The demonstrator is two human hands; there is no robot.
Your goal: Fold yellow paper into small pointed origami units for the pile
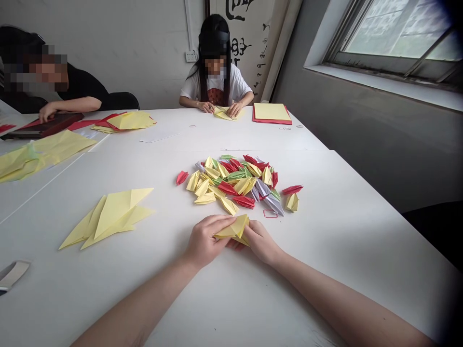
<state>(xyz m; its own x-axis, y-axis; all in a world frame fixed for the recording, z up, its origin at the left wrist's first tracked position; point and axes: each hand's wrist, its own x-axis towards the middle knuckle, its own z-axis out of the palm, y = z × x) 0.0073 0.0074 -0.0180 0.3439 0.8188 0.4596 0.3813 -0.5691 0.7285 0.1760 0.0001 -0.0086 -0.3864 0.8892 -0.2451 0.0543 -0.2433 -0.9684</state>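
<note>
White table (318,236): folded-paper heap (237,176) (mixed colours), yellow folded sheets (112,212), paper stack (272,112).

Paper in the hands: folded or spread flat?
Folded: the yellow paper shows creased, angled layers between the left hand and right hand.

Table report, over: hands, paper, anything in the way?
Left hand, right hand: both gripping folded yellow paper. Paper pile just beyond. Nothing seen blocking hands.

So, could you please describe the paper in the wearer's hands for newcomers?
On the white table, find a multicoloured pile. Just nearer the camera is folded yellow paper; unlike the pile's pieces, it's held by the left hand and right hand.
</note>
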